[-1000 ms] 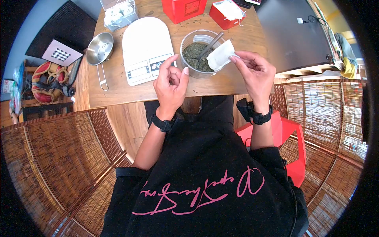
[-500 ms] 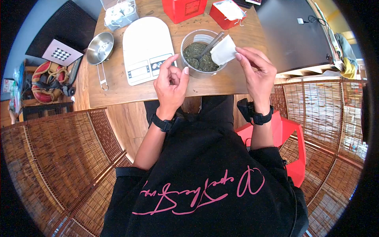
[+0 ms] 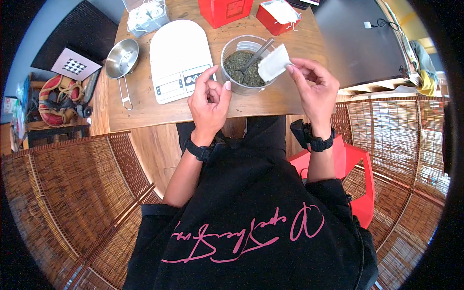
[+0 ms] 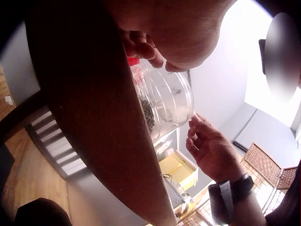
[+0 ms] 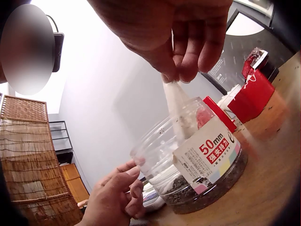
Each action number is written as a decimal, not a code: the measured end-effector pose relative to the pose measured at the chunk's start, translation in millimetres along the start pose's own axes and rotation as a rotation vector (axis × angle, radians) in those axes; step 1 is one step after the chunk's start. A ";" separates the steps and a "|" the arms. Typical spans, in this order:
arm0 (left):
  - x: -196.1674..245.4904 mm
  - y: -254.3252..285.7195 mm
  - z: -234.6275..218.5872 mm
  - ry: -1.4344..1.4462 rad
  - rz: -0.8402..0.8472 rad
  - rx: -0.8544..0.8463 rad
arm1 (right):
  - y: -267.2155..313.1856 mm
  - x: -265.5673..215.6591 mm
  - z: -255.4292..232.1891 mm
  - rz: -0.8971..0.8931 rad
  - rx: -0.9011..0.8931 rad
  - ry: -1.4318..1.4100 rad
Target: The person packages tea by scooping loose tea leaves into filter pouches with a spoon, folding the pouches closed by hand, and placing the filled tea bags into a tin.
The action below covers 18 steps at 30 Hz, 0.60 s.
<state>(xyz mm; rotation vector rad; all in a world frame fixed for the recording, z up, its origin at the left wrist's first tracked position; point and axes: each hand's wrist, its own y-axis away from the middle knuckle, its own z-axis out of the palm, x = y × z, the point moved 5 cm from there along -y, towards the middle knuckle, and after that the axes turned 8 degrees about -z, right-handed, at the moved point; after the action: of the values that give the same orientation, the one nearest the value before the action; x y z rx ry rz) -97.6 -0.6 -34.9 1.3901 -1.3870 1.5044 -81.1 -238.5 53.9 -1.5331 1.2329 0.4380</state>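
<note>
In the frame's upper middle, the right hand [image 3: 319, 92] pinches a thin white bag [image 3: 273, 63] over a round clear plastic jar [image 5: 202, 157]; the left hand's [image 3: 208, 104] loose fingers touch it.

Well left of your left fingers [image 3: 205, 77] you have a checkered card [image 3: 75, 66]; behind your right fingers [image 3: 309, 66], a red chair [image 3: 344, 159].

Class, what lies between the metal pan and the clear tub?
The white scale, then fingers of the left hand beside the tub, as the head view shows.
</note>
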 end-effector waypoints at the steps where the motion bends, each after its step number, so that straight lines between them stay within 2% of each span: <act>1: -0.1 -0.2 0.1 -0.003 -0.003 -0.003 | 0.2 -0.4 -0.7 -0.002 -0.007 0.024; 18: 0.1 0.0 0.7 -0.007 -0.001 -0.011 | -1.7 -2.9 -1.7 -0.068 -0.040 0.073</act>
<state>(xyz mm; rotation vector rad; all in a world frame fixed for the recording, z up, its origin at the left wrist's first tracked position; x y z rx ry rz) -97.4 -1.3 -34.9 1.3908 -1.3965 1.4903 -81.4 -238.8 57.7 -1.6325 1.2308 0.3665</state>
